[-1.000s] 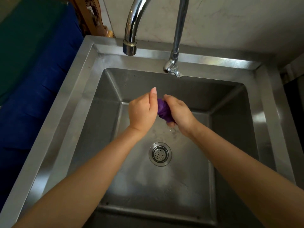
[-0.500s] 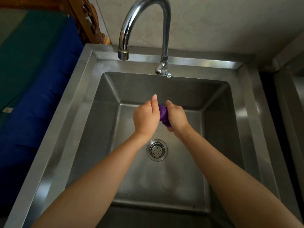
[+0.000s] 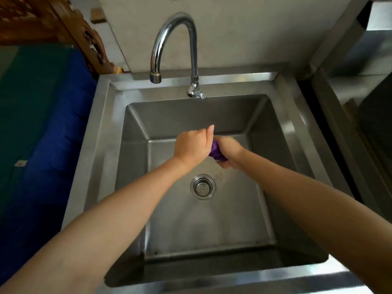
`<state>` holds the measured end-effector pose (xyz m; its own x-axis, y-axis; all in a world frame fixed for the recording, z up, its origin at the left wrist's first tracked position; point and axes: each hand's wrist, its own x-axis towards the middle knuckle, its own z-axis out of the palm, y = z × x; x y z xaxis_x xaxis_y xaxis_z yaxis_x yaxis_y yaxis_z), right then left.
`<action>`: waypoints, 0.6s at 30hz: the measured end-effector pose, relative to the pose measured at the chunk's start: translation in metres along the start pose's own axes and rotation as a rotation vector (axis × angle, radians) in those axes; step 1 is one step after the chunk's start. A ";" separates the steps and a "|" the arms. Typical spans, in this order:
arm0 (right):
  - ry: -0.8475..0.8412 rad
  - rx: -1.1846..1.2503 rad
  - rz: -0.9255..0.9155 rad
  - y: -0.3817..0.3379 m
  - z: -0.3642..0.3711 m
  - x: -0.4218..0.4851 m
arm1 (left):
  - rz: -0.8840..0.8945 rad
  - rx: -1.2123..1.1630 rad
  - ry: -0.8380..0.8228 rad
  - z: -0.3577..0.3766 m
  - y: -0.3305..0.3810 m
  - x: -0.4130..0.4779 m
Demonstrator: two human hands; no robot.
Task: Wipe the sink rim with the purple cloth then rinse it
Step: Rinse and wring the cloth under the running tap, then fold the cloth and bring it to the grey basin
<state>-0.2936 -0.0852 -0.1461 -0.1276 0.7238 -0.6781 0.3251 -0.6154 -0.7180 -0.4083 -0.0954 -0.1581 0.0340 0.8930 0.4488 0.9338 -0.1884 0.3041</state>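
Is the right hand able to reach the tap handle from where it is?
Probably yes. The right hand is closed on the cloth, but nothing stands between it and the tap handle just beyond.

Bunched between the two hands, the cloth (image 3: 216, 152) is a deep, plain purple. The sink (image 3: 101, 132) around them is dull brushed silver-grey steel, and the strainer (image 3: 203, 187) just below the hands is brighter silver, dotted with small holes. Beyond the hands the tap (image 3: 192, 42) is shiny chrome. Far to their left lies blue and dark green fabric (image 3: 53, 124).
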 end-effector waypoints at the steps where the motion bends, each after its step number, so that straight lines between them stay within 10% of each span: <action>1: -0.010 0.014 -0.011 -0.004 -0.002 -0.003 | 0.056 0.001 0.040 -0.003 0.000 0.004; 5: -0.030 0.006 -0.102 -0.017 -0.013 -0.017 | 0.053 -0.096 0.059 -0.014 0.006 0.012; 11: 0.034 -0.079 -0.266 -0.030 -0.038 -0.042 | -0.835 -0.776 -0.619 -0.045 0.023 0.024; 18: 0.259 -0.014 -0.399 -0.046 -0.071 -0.082 | -0.563 -1.001 -0.922 -0.071 0.036 0.034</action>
<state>-0.2319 -0.0946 -0.0465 -0.0079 0.9580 -0.2868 0.3109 -0.2702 -0.9112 -0.3990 -0.1004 -0.0724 0.3259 0.8091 -0.4890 0.2838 0.4096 0.8670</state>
